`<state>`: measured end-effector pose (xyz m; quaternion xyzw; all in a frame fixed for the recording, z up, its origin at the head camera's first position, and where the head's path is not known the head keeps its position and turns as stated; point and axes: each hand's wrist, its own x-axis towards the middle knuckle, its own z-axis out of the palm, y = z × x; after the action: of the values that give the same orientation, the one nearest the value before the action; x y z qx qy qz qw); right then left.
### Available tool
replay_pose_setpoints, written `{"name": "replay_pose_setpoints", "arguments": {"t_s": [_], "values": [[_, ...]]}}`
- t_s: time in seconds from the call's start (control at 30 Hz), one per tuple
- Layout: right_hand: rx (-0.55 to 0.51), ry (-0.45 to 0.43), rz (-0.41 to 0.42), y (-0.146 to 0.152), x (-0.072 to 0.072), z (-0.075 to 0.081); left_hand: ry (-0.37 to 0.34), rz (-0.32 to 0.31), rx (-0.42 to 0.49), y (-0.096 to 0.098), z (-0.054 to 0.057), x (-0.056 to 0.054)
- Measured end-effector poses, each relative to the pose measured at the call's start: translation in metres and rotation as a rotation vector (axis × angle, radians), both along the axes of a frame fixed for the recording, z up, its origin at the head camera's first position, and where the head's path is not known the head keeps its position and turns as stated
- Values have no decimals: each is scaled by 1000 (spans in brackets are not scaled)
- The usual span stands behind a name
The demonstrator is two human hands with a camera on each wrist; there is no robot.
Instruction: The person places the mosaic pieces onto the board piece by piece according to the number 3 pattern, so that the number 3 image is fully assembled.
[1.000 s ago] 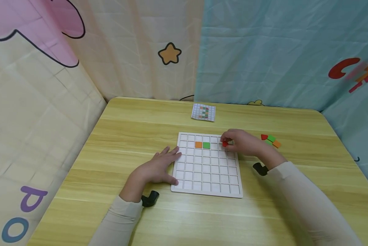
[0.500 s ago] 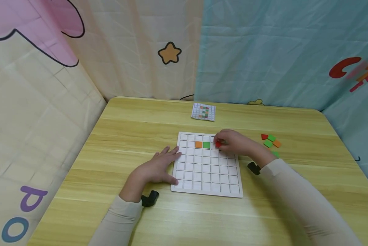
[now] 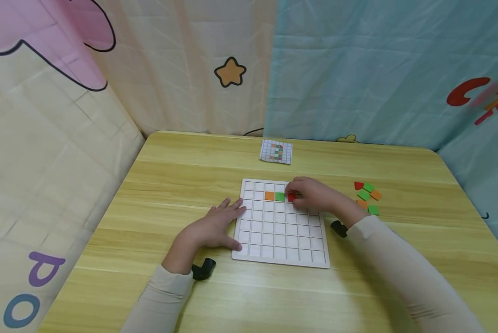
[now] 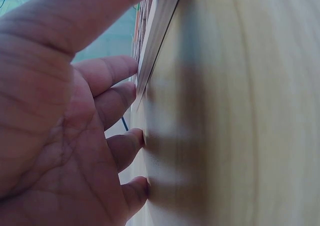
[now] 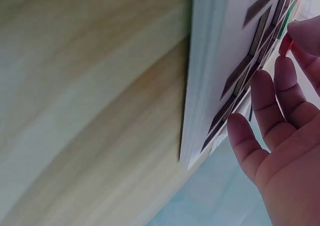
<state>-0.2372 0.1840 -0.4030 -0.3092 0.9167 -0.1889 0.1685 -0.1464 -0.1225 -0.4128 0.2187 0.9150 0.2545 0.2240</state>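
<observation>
A white grid board lies on the table, with an orange square tile and a green square tile side by side in its second row from the far edge. Just right of the green one, my right hand pinches a red tile between thumb and finger; in the right wrist view the red tile is tilted close over the grid. My left hand is spread at the board's left edge, thumb and fingertips resting on its rim, other fingers touching the table.
Several loose tiles, such as a red one, a green square and an orange square, lie right of the board. A small printed pattern card lies beyond it. Curtains hang behind the wooden table.
My right hand has moved left across the board with the red tile, bringing it next to the green tile. More loose tiles show from behind the right arm. The left hand stays put.
</observation>
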Motion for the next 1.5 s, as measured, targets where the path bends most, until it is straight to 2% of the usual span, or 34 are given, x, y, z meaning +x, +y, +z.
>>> {"name": "replay_pose_setpoints", "arguments": {"t_s": [0.23, 0.93, 1.5], "values": [[9, 13, 11, -4, 1, 1, -2, 2, -1, 0, 0, 0], [23, 4, -29, -7, 1, -2, -4, 2, -7, 0, 0, 0], [24, 41, -8, -6, 1, -3, -3, 2, 0, 0, -1, -1]]}}
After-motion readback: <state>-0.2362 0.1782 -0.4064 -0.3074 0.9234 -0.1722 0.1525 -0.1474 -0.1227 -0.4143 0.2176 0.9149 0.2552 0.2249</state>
